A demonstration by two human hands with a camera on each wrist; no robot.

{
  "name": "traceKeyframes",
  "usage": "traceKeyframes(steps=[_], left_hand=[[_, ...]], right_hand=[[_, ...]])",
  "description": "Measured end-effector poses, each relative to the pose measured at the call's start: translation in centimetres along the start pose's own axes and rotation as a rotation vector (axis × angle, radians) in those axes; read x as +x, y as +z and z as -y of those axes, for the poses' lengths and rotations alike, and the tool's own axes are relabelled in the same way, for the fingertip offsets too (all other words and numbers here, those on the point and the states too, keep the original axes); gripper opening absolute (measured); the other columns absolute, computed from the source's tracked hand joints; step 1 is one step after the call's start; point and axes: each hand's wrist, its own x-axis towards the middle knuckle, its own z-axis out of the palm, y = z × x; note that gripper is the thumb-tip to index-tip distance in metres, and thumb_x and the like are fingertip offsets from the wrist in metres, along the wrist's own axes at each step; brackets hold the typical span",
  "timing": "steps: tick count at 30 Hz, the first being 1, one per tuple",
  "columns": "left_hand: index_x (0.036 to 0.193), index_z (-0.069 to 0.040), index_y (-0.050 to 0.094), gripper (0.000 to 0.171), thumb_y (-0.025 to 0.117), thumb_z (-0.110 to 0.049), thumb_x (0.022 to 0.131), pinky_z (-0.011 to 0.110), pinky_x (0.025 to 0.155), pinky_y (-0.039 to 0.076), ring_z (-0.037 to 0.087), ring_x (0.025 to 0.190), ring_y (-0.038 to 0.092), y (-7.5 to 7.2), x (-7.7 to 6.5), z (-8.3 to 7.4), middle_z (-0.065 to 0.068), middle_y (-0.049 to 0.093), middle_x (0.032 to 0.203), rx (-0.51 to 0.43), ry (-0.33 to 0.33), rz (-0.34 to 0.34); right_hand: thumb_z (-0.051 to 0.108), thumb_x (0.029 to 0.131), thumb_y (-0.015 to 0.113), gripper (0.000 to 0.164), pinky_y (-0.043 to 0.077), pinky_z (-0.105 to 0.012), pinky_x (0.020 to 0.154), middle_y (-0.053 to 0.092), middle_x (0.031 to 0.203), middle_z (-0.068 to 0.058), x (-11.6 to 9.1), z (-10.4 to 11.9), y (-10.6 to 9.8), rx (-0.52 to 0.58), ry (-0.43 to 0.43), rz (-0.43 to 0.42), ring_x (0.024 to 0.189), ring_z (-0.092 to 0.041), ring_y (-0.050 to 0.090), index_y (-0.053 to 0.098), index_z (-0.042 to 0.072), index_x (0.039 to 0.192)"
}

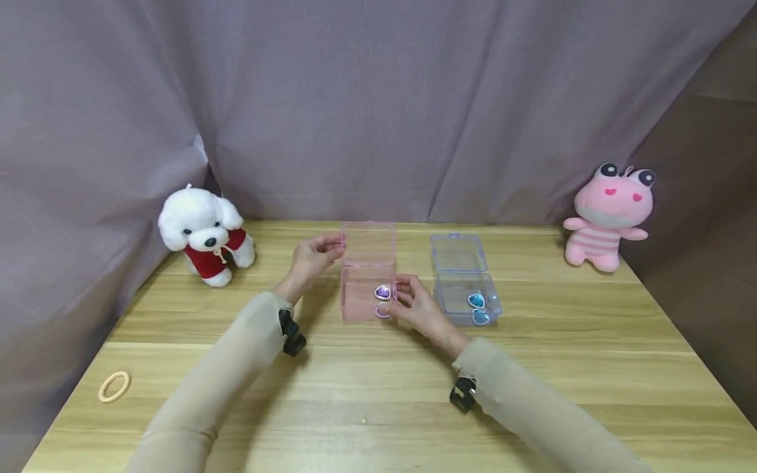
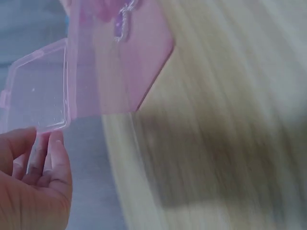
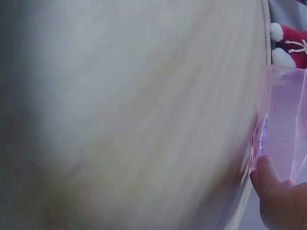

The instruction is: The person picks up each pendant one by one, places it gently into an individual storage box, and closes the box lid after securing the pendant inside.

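Observation:
A clear pink plastic box [image 1: 359, 293] stands on the table with its hinged lid [image 1: 369, 243] raised at the back. My left hand [image 1: 316, 257] pinches the lid's left edge, thumb and fingers at its corner in the left wrist view. On the box's right side, my right hand [image 1: 422, 309] grips the wall, its thumb [image 3: 266, 172] at the front. Two purple gems with silvery beaded rims, one a heart-shaped gem [image 1: 382, 292], are in the right half of the box; the thumb partly covers the nearer one.
Right of my right hand is a clear bluish box [image 1: 452, 299] with its lid back and blue gems [image 1: 476, 301] inside. A white plush dog [image 1: 204, 233] sits at left, a pink plush frog [image 1: 609, 217] at right. A wooden ring [image 1: 114, 387] lies front left.

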Motion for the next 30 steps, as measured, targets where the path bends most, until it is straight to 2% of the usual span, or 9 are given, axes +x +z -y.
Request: traceKeyframes(steps=[3,5,10,15,18,21,25,28,30], left_hand=[[0.119,-0.001,0.063,0.028,0.06,-0.009,0.091,0.028,0.081,0.056,0.02,0.097,0.066,-0.1,-1.3,-0.2,0.016,0.065,0.117,0.06,0.087,0.005],[0.119,0.001,0.063,0.029,0.055,-0.015,0.095,0.031,0.083,0.057,0.027,0.105,0.064,-0.1,-2.3,-0.1,0.017,0.063,0.12,0.065,0.105,0.013],[0.124,0.001,0.059,0.045,0.045,-0.035,0.1,0.04,0.093,0.052,0.034,0.113,0.059,0.3,-4.5,0.5,0.02,0.057,0.127,0.045,0.044,0.031],[0.133,0.001,0.049,0.053,0.049,-0.038,0.097,0.04,0.098,0.048,0.034,0.118,0.055,0.8,-6.0,1.0,0.021,0.053,0.131,0.011,-0.011,0.046],[0.144,-0.001,0.031,0.063,0.043,-0.042,0.099,0.04,0.1,0.046,0.036,0.123,0.049,0.9,-5.7,0.8,0.022,0.044,0.141,-0.062,-0.048,0.051],[0.149,-0.004,0.021,0.067,0.036,-0.047,0.099,0.044,0.104,0.043,0.04,0.128,0.043,0.6,-4.5,0.3,0.024,0.036,0.145,-0.106,-0.081,0.06],[0.144,-0.004,0.035,0.061,0.035,-0.047,0.1,0.046,0.106,0.04,0.042,0.128,0.042,0.6,-3.0,-0.5,0.028,0.038,0.142,-0.16,-0.134,0.084],[0.136,-0.004,0.047,0.057,0.037,-0.046,0.099,0.045,0.105,0.042,0.04,0.126,0.046,0.7,-2.8,-0.8,0.027,0.044,0.138,-0.177,-0.174,0.076],[0.133,-0.001,0.05,0.057,0.04,-0.045,0.099,0.045,0.104,0.043,0.04,0.124,0.048,0.7,-3.0,-1.0,0.028,0.046,0.136,-0.181,-0.187,0.064]], right_hand=[[-0.007,0.08,0.067,0.067,0.039,-0.041,0.107,0.042,0.131,-0.033,0.0,0.0,0.2,0.009,0.01,-0.034,0.126,-0.043,0.043,0.029,-0.012,0.135],[-0.007,0.08,0.066,0.066,0.039,-0.041,0.107,0.042,0.131,-0.034,0.0,0.1,0.2,0.015,0.004,-0.047,0.125,-0.044,0.043,0.03,-0.013,0.135],[-0.009,0.082,0.063,0.066,0.039,-0.04,0.107,0.041,0.134,-0.034,0.0,0.1,0.1,0.04,-0.014,-0.065,0.126,-0.043,0.043,0.028,-0.012,0.138],[-0.01,0.084,0.06,0.064,0.039,-0.037,0.106,0.04,0.137,-0.032,-0.1,0.3,0.0,0.068,-0.015,-0.073,0.128,-0.042,0.041,0.029,-0.011,0.14],[-0.009,0.085,0.059,0.063,0.039,-0.035,0.106,0.039,0.139,-0.031,-0.2,0.5,-0.1,0.073,-0.008,-0.08,0.129,-0.04,0.041,0.029,-0.01,0.14],[-0.009,0.085,0.059,0.063,0.041,-0.029,0.104,0.038,0.141,-0.03,-0.2,0.6,-0.2,0.08,-0.004,-0.081,0.13,-0.039,0.04,0.029,-0.01,0.14],[-0.008,0.086,0.059,0.062,0.045,-0.018,0.096,0.036,0.143,-0.029,-0.2,0.4,-0.1,0.08,0.012,-0.069,0.13,-0.038,0.04,0.03,-0.01,0.141],[-0.007,0.087,0.059,0.061,0.047,-0.015,0.092,0.037,0.143,-0.028,-0.2,0.3,0.0,0.094,0.023,-0.068,0.13,-0.038,0.041,0.031,-0.01,0.14],[-0.007,0.086,0.059,0.06,0.048,-0.015,0.091,0.037,0.142,-0.028,-0.2,0.2,0.0,0.108,0.024,-0.074,0.13,-0.038,0.041,0.031,-0.01,0.14]])
